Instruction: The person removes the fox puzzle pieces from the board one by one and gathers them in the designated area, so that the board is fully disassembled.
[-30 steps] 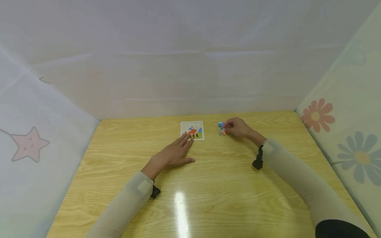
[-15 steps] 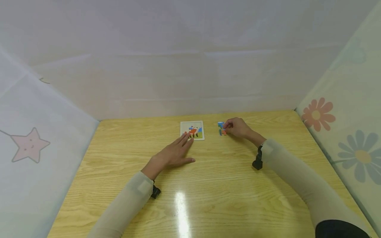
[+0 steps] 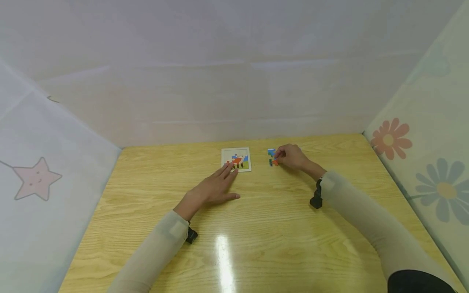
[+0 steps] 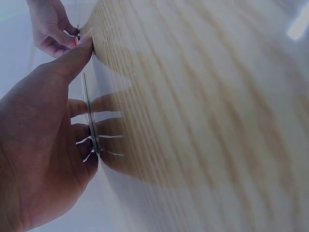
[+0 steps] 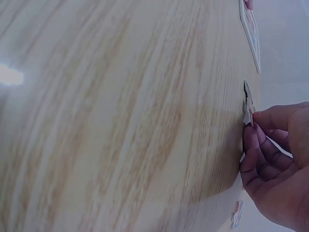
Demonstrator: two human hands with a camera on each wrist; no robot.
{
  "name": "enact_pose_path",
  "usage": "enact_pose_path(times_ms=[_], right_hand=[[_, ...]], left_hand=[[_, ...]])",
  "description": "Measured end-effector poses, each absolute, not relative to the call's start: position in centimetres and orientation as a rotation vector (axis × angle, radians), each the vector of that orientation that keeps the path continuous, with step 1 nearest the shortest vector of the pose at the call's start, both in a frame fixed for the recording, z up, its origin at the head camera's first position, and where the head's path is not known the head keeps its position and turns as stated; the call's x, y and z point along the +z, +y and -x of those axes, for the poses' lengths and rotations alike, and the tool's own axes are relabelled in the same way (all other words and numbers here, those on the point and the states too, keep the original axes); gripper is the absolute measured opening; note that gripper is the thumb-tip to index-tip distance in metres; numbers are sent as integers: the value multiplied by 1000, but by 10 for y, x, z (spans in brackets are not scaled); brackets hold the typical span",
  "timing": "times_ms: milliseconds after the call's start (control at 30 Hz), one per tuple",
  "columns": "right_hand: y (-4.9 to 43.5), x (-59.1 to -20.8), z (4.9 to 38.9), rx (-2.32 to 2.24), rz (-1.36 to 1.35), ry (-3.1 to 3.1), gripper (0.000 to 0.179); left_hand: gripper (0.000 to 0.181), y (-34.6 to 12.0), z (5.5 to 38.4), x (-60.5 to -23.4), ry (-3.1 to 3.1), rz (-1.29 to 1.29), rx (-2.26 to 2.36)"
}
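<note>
My left hand [image 3: 212, 191] has its fingers straight, fingertips resting on the lower left of a square white-framed jigsaw puzzle [image 3: 246, 166] with a fox picture. Thumb spread, it lies along the table in front of the frame. To the right of the puzzle, my right hand [image 3: 293, 156] pinches a small puzzle piece [image 5: 249, 107] between thumb and fingers. In the right wrist view this piece stands tilted at the table surface. A blue piece [image 3: 271, 151] lies just beyond the fingertips, and the fingers hide part of the pieces there.
Another loose piece [image 5: 236, 215] lies beside the right hand in the right wrist view. The wooden table [image 3: 256, 228] ends at a pale cloth wall [image 3: 234, 97] behind the puzzle. Side cloths with a star [image 3: 38, 178] and flowers [image 3: 388, 141] flank it.
By the right fingertips, the colourful patch of puzzle pieces has shifted slightly and its lower left part looks narrower and darker. The left hand and the framed puzzle stay in place.
</note>
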State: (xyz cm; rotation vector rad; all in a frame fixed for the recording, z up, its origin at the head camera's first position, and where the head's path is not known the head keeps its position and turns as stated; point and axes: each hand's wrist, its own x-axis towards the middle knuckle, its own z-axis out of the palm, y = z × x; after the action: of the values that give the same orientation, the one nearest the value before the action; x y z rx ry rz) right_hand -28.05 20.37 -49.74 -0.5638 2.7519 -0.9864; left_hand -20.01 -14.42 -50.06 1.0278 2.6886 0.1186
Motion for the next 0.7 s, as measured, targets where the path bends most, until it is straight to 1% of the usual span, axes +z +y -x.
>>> enact_pose_path(times_ms=[233, 700], right_hand=[[203, -497, 280, -980, 535, 2749, 7], [195, -492, 283, -995, 617, 2776, 8]], left_hand=[[95, -144, 200, -501, 2684, -1025, 114], [93, -145, 201, -499, 2672, -1027, 120]])
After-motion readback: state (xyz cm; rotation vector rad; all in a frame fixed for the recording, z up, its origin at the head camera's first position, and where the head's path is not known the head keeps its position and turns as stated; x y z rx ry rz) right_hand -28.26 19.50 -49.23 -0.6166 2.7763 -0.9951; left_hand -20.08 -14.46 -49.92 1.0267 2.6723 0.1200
